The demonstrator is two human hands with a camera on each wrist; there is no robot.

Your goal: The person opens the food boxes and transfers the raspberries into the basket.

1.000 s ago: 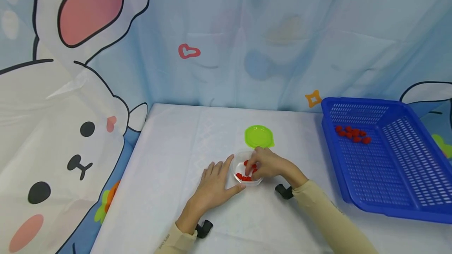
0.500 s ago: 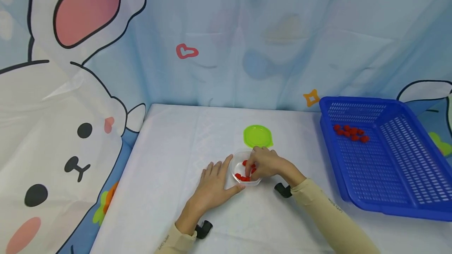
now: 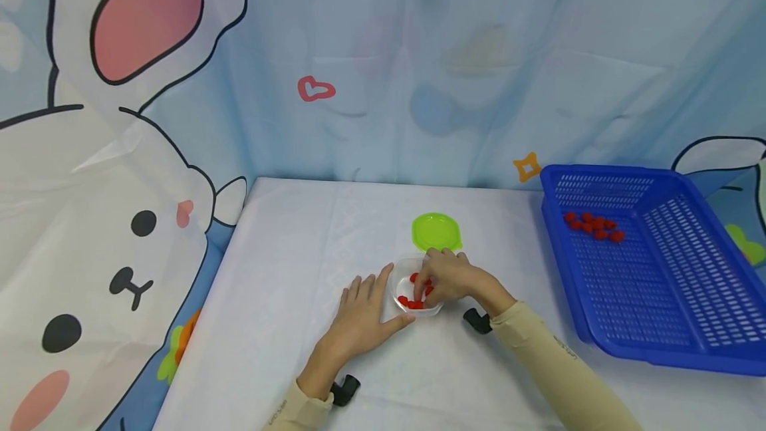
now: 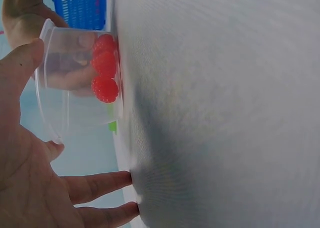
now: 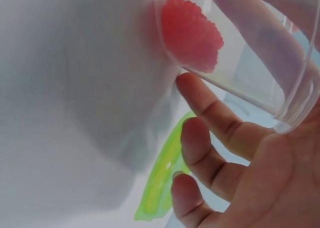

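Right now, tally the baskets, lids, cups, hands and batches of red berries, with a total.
1 blue basket
1 green lid
1 clear cup
2 hands: left hand, right hand
2 berry batches: cup batch, basket batch
Total: 7

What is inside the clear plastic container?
Red raspberries lie in the container, and fingers of the right hand are inside too. What that hand covers cannot be seen.
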